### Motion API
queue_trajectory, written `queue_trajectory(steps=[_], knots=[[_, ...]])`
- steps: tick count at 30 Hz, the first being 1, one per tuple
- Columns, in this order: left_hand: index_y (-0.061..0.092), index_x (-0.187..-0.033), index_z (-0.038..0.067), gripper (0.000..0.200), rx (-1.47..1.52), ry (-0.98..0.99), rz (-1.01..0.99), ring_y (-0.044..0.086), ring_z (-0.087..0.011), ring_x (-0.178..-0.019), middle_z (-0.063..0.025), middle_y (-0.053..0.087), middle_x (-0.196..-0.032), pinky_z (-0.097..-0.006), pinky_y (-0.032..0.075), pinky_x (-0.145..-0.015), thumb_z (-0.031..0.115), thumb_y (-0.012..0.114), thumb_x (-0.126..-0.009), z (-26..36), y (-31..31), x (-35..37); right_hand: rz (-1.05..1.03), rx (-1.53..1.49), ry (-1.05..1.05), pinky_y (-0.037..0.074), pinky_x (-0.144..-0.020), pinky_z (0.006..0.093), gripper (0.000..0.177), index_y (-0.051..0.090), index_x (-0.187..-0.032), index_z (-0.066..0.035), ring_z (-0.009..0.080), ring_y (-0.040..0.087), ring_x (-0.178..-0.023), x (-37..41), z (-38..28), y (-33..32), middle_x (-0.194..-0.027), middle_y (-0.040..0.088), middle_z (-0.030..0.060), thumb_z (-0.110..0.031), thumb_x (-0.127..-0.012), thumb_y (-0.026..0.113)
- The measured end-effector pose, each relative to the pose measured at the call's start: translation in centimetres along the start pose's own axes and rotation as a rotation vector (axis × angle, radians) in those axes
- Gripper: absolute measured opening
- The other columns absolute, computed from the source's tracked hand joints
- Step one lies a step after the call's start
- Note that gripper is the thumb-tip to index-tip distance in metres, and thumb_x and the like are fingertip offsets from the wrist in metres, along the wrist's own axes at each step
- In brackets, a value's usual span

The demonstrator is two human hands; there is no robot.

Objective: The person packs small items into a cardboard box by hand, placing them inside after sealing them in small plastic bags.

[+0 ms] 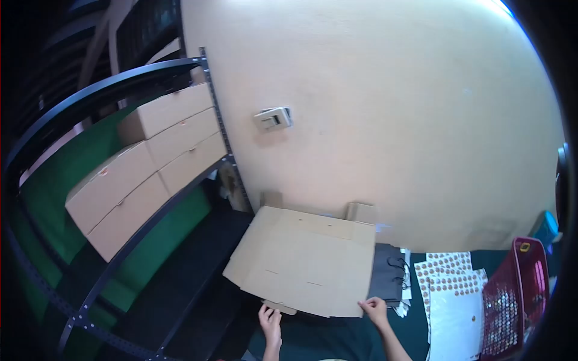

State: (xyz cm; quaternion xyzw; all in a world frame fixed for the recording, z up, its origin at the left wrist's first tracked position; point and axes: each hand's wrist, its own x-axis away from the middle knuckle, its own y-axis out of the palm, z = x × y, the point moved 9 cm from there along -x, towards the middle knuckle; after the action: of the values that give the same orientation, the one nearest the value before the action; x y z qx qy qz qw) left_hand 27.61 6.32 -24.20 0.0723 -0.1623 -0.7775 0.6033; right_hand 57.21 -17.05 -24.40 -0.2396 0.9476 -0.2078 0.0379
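A creased cardboard sheet (307,259) spans the lower centre of the frame, above a green-covered desk (325,340). The left hand's (271,323) fingers grip a small flap at its bottom edge; the right hand's (376,310) fingers pinch its lower right corner. Just right lie dark paper bags (387,277), then printed sheets (456,319) and a crimson basket (503,304). Cardboard boxes (123,195) fill a rack (146,233) at upper left.

Fingers (368,304) on flat cardboard (307,256)
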Motion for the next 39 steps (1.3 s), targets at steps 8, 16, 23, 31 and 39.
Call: queue_trajectory(steps=[8, 16, 23, 31, 39], knots=[[0.026, -0.12, 0.007, 0.05, -0.003, 0.014, 0.248, 0.045, -0.0195, -0.104, -0.011, 0.041, -0.118, -0.0337, 0.042, -0.081, 0.014, 0.058, -0.081, 0.9, -0.1, 0.9, -0.511, -0.685, 0.023, 0.04, -0.055, 0.0188, 0.016, 0.054, -0.074, -0.002, 0.0064, 0.05, -0.057, 4.8, -6.8, 1.3, -0.062, 0.053, 0.0004, -0.016, -0.082, 0.055], [0.036, -0.12, 0.005, 0.045, 0.417, -0.247, -0.021, 0.051, -0.0214, -0.102, -0.0092, 0.049, -0.112, -0.0358, 0.046, -0.081, 0.024, 0.051, -0.083, 2.5, 3.0, 7.4, -0.447, -0.848, -0.118, 0.04, -0.079, 0.0253, 0.006, 0.057, -0.076, 0.002, 0.0108, 0.048, -0.092, 7.2, -7.1, -13.2, -0.104, 0.05, 0.0055, -0.004, -0.075, 0.055], [0.037, -0.121, 0.0, 0.046, 0.053, -0.591, -0.4, 0.052, -0.0248, -0.101, -0.013, 0.049, -0.113, -0.038, 0.047, -0.082, 0.007, 0.057, -0.079, -7.6, 11.6, 18.6, 0.01, -0.62, 0.091, 0.04, -0.055, 0.0191, 0.004, 0.053, -0.07, -0.003, 0.0043, 0.049, -0.058, 7.7, 7.7, -30.4, -0.068, 0.055, 0.0002, -0.004, -0.074, 0.051], [0.031, -0.125, 0.001, 0.048, 0.06, -0.793, -0.634, 0.049, -0.0257, -0.106, -0.0155, 0.045, -0.118, -0.0396, 0.044, -0.087, 0.009, 0.054, -0.083, -21.3, 20.2, 27.4, 0.552, 0.004, 0.184, 0.042, -0.064, 0.0263, 0.014, 0.061, -0.081, 0.003, 0.0133, 0.053, -0.068, 11.4, 27.3, -38.4, -0.069, 0.058, 0.0058, -0.007, -0.077, 0.051], [0.029, -0.124, 0.001, 0.053, -0.069, -0.81, -0.475, 0.049, -0.0271, -0.105, -0.0161, 0.042, -0.119, -0.0393, 0.043, -0.088, 0.01, 0.058, -0.081, -28.3, 16.4, 27.3, 0.637, 0.133, 0.163, 0.044, -0.06, 0.0304, 0.014, 0.063, -0.083, 0.002, 0.0205, 0.056, -0.064, 12.2, 30.7, -36.5, -0.073, 0.06, 0.014, -0.007, -0.074, 0.056]])
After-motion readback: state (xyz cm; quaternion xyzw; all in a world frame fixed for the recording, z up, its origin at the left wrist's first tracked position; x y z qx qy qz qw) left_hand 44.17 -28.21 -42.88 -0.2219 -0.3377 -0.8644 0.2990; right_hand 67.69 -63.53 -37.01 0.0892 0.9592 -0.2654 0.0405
